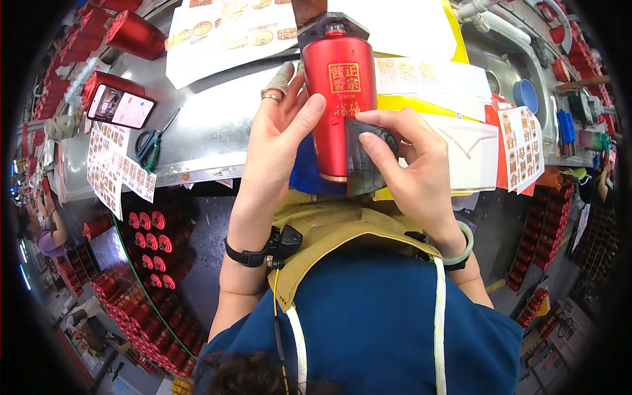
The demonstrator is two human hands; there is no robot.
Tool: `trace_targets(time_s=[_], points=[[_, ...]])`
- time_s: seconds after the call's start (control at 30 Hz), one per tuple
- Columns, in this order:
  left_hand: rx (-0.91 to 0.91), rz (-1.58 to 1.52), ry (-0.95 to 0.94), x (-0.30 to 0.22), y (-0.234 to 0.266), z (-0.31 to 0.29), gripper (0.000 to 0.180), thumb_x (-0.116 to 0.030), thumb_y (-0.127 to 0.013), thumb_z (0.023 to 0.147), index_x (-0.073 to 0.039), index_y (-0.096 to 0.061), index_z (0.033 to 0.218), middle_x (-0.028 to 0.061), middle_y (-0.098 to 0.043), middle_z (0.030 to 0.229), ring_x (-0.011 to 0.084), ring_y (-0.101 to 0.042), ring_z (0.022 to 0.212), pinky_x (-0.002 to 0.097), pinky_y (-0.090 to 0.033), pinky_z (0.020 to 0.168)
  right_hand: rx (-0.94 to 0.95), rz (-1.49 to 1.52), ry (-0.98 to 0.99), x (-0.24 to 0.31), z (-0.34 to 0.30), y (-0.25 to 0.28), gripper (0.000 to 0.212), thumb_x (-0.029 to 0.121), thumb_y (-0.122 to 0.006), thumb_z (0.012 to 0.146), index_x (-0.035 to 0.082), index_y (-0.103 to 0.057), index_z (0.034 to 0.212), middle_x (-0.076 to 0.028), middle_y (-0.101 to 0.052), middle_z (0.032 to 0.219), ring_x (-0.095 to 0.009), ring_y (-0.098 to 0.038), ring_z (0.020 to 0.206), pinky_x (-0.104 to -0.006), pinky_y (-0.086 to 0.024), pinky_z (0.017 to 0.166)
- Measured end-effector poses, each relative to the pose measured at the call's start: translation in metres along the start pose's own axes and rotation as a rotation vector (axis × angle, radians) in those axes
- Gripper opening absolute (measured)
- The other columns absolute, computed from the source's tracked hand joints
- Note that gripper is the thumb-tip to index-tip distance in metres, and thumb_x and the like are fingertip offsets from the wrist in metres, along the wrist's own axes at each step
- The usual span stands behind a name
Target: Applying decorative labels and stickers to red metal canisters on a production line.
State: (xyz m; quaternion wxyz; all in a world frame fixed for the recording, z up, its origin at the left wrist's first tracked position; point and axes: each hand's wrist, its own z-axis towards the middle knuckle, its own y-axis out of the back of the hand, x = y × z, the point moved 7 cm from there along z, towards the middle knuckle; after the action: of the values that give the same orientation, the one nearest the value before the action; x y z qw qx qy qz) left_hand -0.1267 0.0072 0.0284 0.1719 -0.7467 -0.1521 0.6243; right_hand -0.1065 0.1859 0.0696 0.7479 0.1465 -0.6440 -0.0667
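A red bottle (341, 72) with gold lettering lies in front of me, its neck pointing away. Dark blocks brace it at the neck and along its lower right side. My left hand (283, 122) is at the bottle's left side, fingers stretched and apart, thumb over its edge. One of its fingers is wrapped in tape. With my right hand (411, 148) I touch the lower gold lettering with the index fingertip. The thumb is apart from that finger, beside the dark block (365, 168); the other fingers curl under and are partly hidden.
Sheets of gold stickers (230, 33) lie at the back left, with more at right. Scissors (150, 146) and a phone (122, 105) leaning on a red container are to the left. Below the table edge stand racks of red bottles (141, 309). A person (49, 230) is at far left.
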Motion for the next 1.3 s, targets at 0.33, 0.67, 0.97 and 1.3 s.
trace_targets(time_s=[0.33, 0.67, 0.97, 1.3], points=[[-0.107, 0.058, -0.02, -0.007, 0.009, 0.002, 0.06, -0.018, -0.055, 0.108, 0.005, -0.029, 0.157, 0.0219, -0.039, 0.158, 0.0284, -0.046, 0.143, 0.0421, -0.035, 0.121, -0.133, 0.375, -0.102, -0.013, 0.041, 0.045, 0.025, 0.015, -0.057, 0.107, 0.001, -0.068, 0.123, 0.0, -0.068, 0.103, -0.006, -0.061, 0.093, -0.0197, -0.047, 0.085], [0.031, 0.094, 0.025, 0.006, -0.017, 0.001, 0.078, -0.012, -0.077, 0.094, 0.002, -0.032, 0.155, 0.0178, -0.053, 0.147, 0.0237, -0.054, 0.135, 0.0395, -0.045, 0.114, 0.051, 0.239, -0.294, -0.035, 0.063, -0.004, 0.026, 0.029, -0.077, 0.096, 0.008, -0.062, 0.098, 0.008, -0.051, 0.081, -0.002, -0.042, 0.072, -0.0189, -0.034, 0.064], [0.004, 0.096, 0.044, 0.004, -0.021, -0.001, 0.076, -0.012, -0.077, 0.094, 0.0, -0.034, 0.155, 0.0172, -0.053, 0.146, 0.0241, -0.056, 0.134, 0.0408, -0.047, 0.113, 0.06, 0.226, -0.265, -0.038, 0.066, -0.006, 0.037, 0.026, -0.082, 0.09, -0.001, -0.059, 0.1, -0.006, -0.065, 0.091, -0.01, -0.062, 0.082, -0.0258, -0.052, 0.071], [0.023, 0.102, 0.038, 0.006, -0.019, -0.001, 0.078, -0.011, -0.075, 0.095, 0.002, -0.029, 0.157, 0.018, -0.05, 0.148, 0.0238, -0.054, 0.135, 0.0406, -0.045, 0.114, 0.066, 0.271, -0.294, -0.036, 0.064, -0.006, 0.034, 0.022, -0.082, 0.09, 0.001, -0.057, 0.1, -0.004, -0.065, 0.091, -0.009, -0.062, 0.082, -0.0239, -0.052, 0.071]])
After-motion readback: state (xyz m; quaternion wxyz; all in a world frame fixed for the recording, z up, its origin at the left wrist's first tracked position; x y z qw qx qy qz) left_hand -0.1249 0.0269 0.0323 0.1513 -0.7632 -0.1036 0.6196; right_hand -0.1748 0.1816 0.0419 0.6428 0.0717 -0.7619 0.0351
